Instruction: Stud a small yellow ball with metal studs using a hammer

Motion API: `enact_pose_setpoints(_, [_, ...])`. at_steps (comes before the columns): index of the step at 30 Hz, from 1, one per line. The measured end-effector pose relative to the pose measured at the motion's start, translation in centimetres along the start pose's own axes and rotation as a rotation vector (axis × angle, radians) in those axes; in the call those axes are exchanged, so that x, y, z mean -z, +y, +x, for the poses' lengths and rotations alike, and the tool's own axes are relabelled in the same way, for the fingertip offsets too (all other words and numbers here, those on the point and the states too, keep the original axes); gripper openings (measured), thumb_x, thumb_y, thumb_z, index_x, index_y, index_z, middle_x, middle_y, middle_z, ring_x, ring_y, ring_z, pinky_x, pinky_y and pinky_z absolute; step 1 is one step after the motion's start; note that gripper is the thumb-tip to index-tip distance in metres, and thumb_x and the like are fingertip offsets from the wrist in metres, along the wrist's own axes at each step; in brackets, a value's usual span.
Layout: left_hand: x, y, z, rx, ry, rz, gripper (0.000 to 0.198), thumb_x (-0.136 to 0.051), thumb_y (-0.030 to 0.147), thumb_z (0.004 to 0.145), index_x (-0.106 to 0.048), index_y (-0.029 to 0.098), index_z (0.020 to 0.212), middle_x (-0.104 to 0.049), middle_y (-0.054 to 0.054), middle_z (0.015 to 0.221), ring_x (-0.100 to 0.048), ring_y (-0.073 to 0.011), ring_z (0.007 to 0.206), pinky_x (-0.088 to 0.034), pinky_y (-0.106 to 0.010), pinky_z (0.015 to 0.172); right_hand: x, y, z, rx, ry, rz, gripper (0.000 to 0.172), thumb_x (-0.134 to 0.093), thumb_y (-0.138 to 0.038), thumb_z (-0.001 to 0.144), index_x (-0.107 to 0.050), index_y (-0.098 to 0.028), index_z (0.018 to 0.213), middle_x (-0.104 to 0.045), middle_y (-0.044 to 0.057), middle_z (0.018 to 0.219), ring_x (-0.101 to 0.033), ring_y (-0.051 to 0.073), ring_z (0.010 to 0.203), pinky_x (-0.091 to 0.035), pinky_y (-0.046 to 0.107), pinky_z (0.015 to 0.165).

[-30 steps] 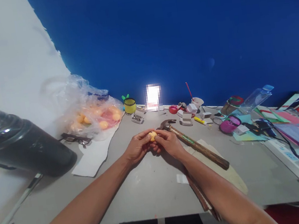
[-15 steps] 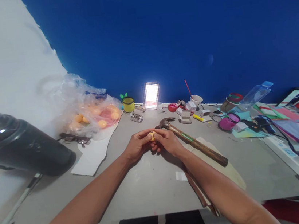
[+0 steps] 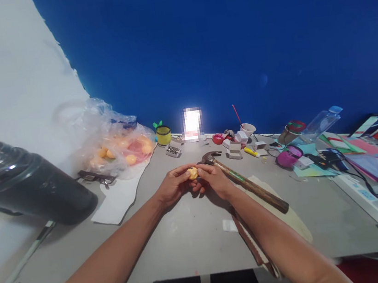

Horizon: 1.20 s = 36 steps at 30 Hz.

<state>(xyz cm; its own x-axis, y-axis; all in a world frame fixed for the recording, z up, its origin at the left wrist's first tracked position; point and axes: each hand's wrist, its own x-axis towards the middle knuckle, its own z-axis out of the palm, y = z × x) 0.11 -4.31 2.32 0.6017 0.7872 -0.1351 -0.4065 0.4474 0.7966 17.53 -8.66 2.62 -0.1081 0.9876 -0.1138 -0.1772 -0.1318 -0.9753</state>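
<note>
My left hand (image 3: 173, 186) and my right hand (image 3: 212, 179) meet over the middle of the grey table (image 3: 187, 234), both pinched on a small yellow-orange ball (image 3: 192, 173) held between their fingertips. The fingers of both hands are curled round it, so only its top shows. A hammer (image 3: 246, 182) with a wooden handle lies on the table just right of my right hand, its head close to my fingers.
A clear plastic bag (image 3: 115, 139) with several orange balls sits at the back left, glasses (image 3: 95, 176) beside it. A dark round container (image 3: 23, 182) lies at the left. Small boxes, cups, a bottle (image 3: 321, 123) and coloured paper (image 3: 369, 159) crowd the right side.
The hands stay together on the ball, with only slight shifts of the fingers. The view has shifted a little with my head.
</note>
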Motion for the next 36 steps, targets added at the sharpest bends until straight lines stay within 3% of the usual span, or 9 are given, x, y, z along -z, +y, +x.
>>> enact_pose_setpoints(4, [0.0, 0.1, 0.0, -0.016, 0.019, -0.014, 0.039, -0.087, 0.024, 0.077, -0.078, 0.01, 0.113, -0.076, -0.013, 0.093, -0.069, -0.0181, 0.074, -0.058, -0.031, 0.07, 0.3, 0.1, 0.1, -0.018, -0.01, 0.028, 0.059, -0.081, -0.055, 0.08, -0.072, -0.016, 0.122, -0.076, 0.007, 0.077, -0.074, 0.018, 0.061, -0.053, 0.021, 0.047])
enact_pose_setpoints(11, [-0.2, 0.2, -0.1, -0.042, -0.026, 0.059, 0.038, -0.082, 0.024, 0.079, -0.077, 0.007, 0.112, -0.072, -0.011, 0.081, -0.064, -0.0165, 0.065, -0.054, -0.03, 0.062, 0.0, -0.1, -0.1, -0.012, -0.026, -0.022, 0.059, -0.078, -0.053, 0.082, -0.072, -0.015, 0.126, -0.076, 0.008, 0.077, -0.075, 0.018, 0.063, -0.052, 0.02, 0.049])
enact_pose_setpoints(36, [-0.2, 0.1, 0.0, -0.057, -0.042, 0.094, 0.04, -0.085, 0.027, 0.077, -0.077, 0.008, 0.111, -0.071, -0.01, 0.075, -0.065, -0.0184, 0.059, -0.054, -0.032, 0.057, -0.9, -0.6, -0.5, 0.02, -0.002, -0.068, 0.053, -0.076, -0.055, 0.082, -0.073, -0.015, 0.118, -0.073, 0.006, 0.076, -0.072, 0.017, 0.061, -0.051, 0.022, 0.05])
